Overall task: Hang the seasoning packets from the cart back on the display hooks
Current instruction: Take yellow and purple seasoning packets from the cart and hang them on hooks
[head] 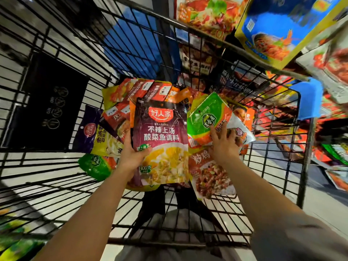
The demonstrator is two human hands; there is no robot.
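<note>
Head view is showing both bare arms reaching down into a black wire shopping cart that is carrying a heap of glossy plastic seasoning packets. The left hand is gripping a dark purple packet with a red logo and a yellow fish-soup picture; its thumb is curling over the front near the lower left corner while the other fingers are hiding behind the packet, so it is clamped on it and tilting it up towards the camera. The right hand is lying with spread, fairly straight fingers on a green and orange packet with a round dark badge, whose top is lifting just beyond the fingertips; whether the thumb is pinching under it I cannot tell. Just under that wrist a red-brown packet picturing minced meat is lying flat. Beyond both sets of fingers many more red, orange and yellow packets are lying heaped, and to the left of the left hand a second green packet is sitting low against the wire.

Above and to the right, a blue and yellow packet picturing shrimp seems to be hanging among others on the display, though no hook is plainly showing. Judging by the full heap, most of the hanging is remaining to be done; the purple packet looks like the next to go up.
</note>
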